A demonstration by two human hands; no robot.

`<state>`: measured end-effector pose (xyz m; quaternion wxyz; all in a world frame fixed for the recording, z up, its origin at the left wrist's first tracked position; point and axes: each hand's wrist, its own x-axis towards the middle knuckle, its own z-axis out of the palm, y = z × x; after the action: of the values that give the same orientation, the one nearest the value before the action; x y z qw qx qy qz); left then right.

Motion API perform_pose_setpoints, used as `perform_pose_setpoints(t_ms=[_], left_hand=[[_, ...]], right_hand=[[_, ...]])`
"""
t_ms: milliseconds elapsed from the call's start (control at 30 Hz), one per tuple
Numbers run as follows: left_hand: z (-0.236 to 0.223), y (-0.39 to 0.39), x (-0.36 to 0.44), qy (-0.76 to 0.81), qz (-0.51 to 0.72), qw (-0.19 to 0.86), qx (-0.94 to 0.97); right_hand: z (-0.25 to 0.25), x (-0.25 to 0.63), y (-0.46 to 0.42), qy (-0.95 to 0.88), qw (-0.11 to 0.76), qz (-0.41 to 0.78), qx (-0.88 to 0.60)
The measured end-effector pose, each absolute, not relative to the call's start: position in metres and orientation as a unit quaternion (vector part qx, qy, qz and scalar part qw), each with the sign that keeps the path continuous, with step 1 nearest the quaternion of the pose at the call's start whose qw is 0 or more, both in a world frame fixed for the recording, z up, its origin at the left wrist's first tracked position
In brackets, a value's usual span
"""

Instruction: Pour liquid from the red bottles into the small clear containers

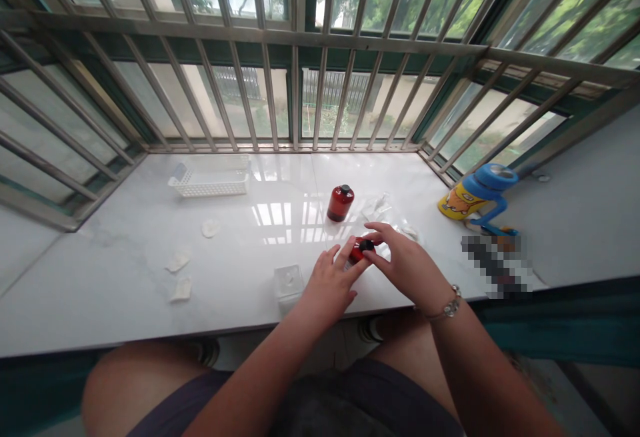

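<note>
A small red bottle (355, 250) with a black cap (367, 245) is between my two hands near the counter's front edge. My left hand (333, 280) grips the bottle's body from the left, its fingers covering much of it. From the right, my right hand (407, 264) pinches around the cap with thumb and fingers. Just behind them, a second red bottle (341, 204) with a black cap stands upright. Crumpled clear plastic (376, 207) lies beyond my right hand. To the left of my left hand sits a clear square container (289, 284).
A white perforated basket (213, 187) stands at the back left by the window bars (295, 97). Several white cotton pads (211, 228) lie on the left of the white counter (115, 277). At right a blue-and-yellow flask (475, 192) leans beside a blurred-out patch (495, 267).
</note>
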<state>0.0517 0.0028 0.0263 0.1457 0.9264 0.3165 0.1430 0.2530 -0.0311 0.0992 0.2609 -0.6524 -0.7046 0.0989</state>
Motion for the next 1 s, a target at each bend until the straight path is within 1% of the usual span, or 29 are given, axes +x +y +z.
perform_pose_setpoints(t_ms=[133,233,433,633,733,900,1000], left_hand=[[0.029,0.003,0.051,0.319,0.137,0.143,0.927],[0.030,0.000,0.052,0.325,0.126,0.135,0.928],[0.029,-0.006,0.055,0.336,0.117,0.120,0.927],[0.027,-0.009,0.058,0.343,0.122,0.112,0.925],[0.026,-0.012,0.060,0.350,0.126,0.106,0.922],[0.023,-0.016,0.062,0.363,0.131,0.100,0.917],[0.023,-0.016,0.062,0.360,0.134,0.104,0.918]], right_hand=[[0.092,0.250,-0.034,-0.680,0.298,0.110,-0.660],[0.093,0.251,-0.034,-0.681,0.303,0.124,-0.656],[0.102,0.256,-0.029,-0.715,0.240,0.139,-0.641],[0.106,0.253,-0.023,-0.758,0.155,0.075,-0.629],[0.109,0.250,-0.026,-0.762,0.135,0.051,-0.632],[0.109,0.250,-0.041,-0.705,0.169,0.034,-0.688],[0.101,0.250,-0.050,-0.671,0.240,0.039,-0.701]])
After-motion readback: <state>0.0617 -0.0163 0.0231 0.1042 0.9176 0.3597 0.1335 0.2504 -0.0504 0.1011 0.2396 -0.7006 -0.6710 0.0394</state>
